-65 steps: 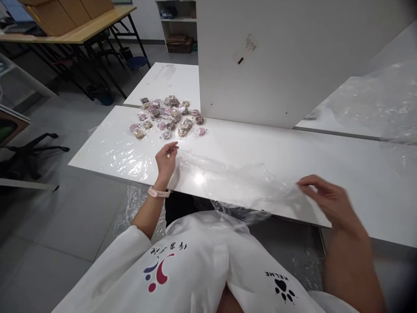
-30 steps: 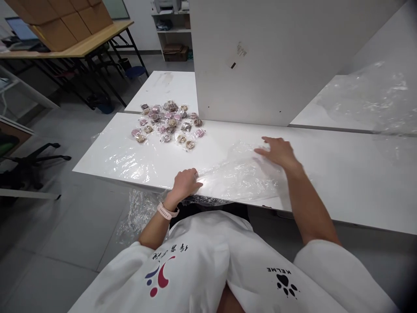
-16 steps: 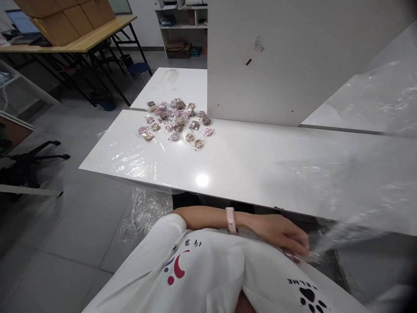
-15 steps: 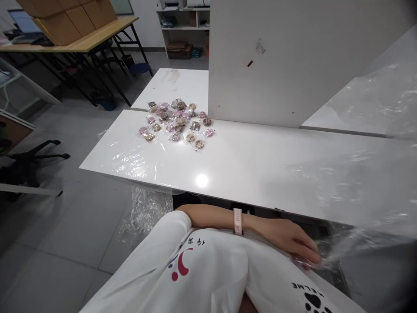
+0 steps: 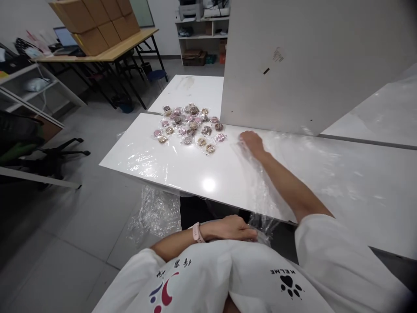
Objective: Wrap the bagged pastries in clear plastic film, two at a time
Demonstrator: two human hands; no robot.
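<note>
A sheet of clear plastic film [image 5: 260,191] stretches across the white table [image 5: 182,167] and over its front edge. My right hand [image 5: 252,143], closed, grips the film's far edge near the upright white panel. Close to my body, below the table edge, my left hand [image 5: 233,228] with a pink wristband is closed on the film's near side. Left of my right hand lies a loose spread of small wrapped sweets [image 5: 192,121], pink, brown and beige, in clear wrappers. Neither hand touches them.
A tall white panel [image 5: 273,91] stands along the table's back. More clear film [image 5: 156,213] hangs at the table's front left. Beyond are a wooden desk [image 5: 133,41] with cardboard boxes [image 5: 107,30], a blue stool [image 5: 157,74] and an office chair [image 5: 48,152].
My right hand has come into view, over the table with the film. My left hand has moved left along my body, drawing the film with it. The view has shifted slightly.
</note>
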